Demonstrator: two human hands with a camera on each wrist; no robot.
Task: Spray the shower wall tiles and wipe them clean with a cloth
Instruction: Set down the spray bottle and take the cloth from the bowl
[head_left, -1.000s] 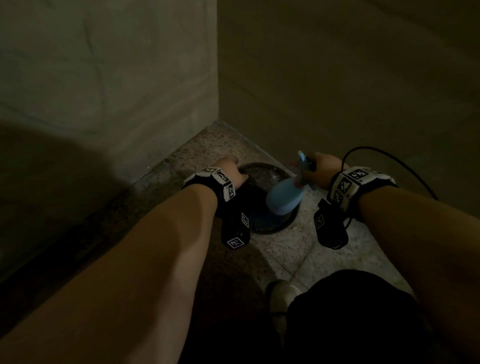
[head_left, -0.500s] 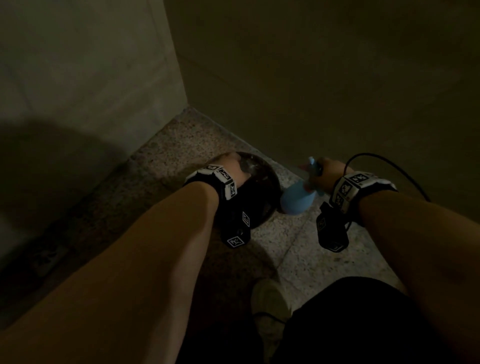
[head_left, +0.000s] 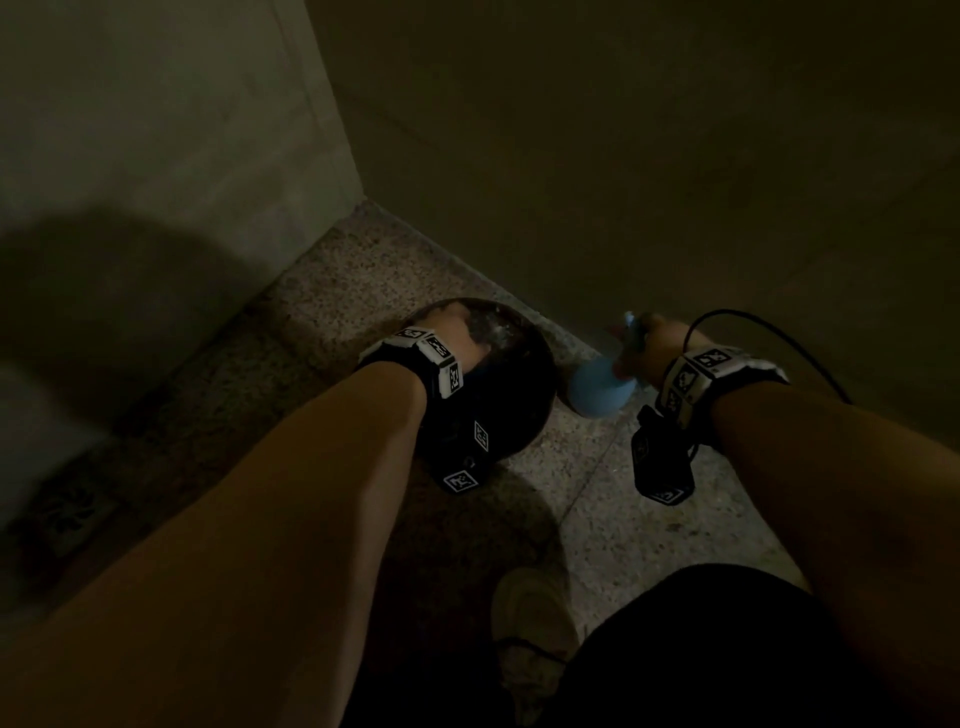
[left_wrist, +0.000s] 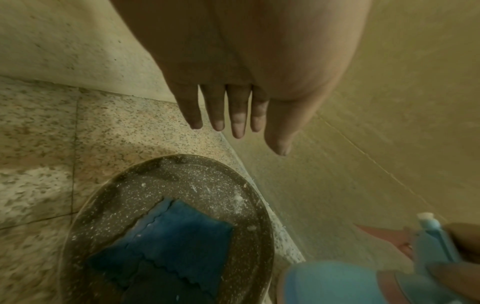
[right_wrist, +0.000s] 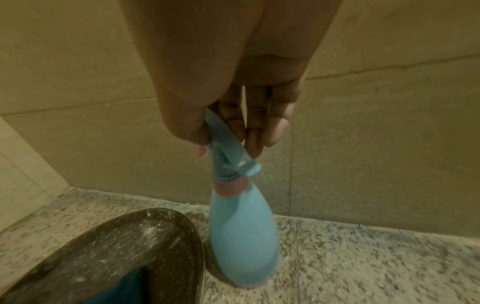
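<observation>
A light blue spray bottle (right_wrist: 242, 232) hangs by its trigger head from my right hand (right_wrist: 233, 131), its base at the speckled floor beside the wall; it also shows in the head view as the spray bottle (head_left: 597, 387) under my right hand (head_left: 654, 338). A dark blue cloth (left_wrist: 166, 242) lies folded in a dark speckled round basin (left_wrist: 207, 176). My left hand (left_wrist: 233, 115) hovers above the basin's far rim with straight fingers, holding nothing. In the head view my left hand (head_left: 457, 325) is over the basin (head_left: 519, 374). Beige wall tiles (right_wrist: 389, 123) rise right behind.
The basin sits in a corner where two tiled walls (head_left: 156, 156) meet the granite floor (head_left: 623, 519). My shoe (head_left: 530, 623) and dark-clothed knee (head_left: 701, 649) are close below. A cable (head_left: 769, 332) loops off the right wristband.
The view has swung left and closer to the floor corner. My right hand has carried the bottle from over the basin to its right side, lower toward the floor. The left hand stays over the basin.
</observation>
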